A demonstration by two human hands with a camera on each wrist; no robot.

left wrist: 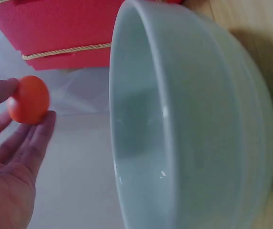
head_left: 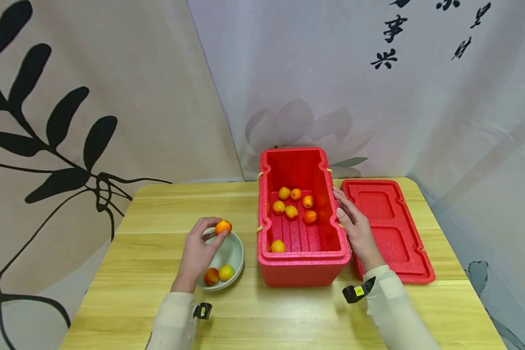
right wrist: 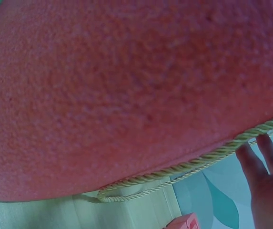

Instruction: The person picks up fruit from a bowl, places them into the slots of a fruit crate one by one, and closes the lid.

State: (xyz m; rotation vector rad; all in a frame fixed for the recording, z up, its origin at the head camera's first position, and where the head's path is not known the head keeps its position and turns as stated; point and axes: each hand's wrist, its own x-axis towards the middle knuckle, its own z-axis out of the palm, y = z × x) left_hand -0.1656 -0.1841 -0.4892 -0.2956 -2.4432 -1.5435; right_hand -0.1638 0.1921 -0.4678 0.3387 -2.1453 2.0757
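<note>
My left hand (head_left: 203,250) pinches a small orange fruit (head_left: 223,227) between thumb and fingers, above the rim of a pale green bowl (head_left: 240,248). In the left wrist view the same fruit (left wrist: 30,100) sits at the fingertips, clear of the bowl's wall (left wrist: 207,119). Inside the bowl lie a red-orange fruit (head_left: 211,276) and a yellow one (head_left: 226,272). A red foam box (head_left: 304,270) stands open, with several orange-yellow fruits (head_left: 291,212) on its ribbed floor. With straight fingers, my right hand (head_left: 358,228) rests on the box's right side, near its gold rope (right wrist: 193,164).
The red lid (head_left: 389,228) lies flat on the wooden table (head_left: 157,243), right of the box. Behind the table hangs a printed cloth (head_left: 166,97). Each wrist carries a black strap with a small camera.
</note>
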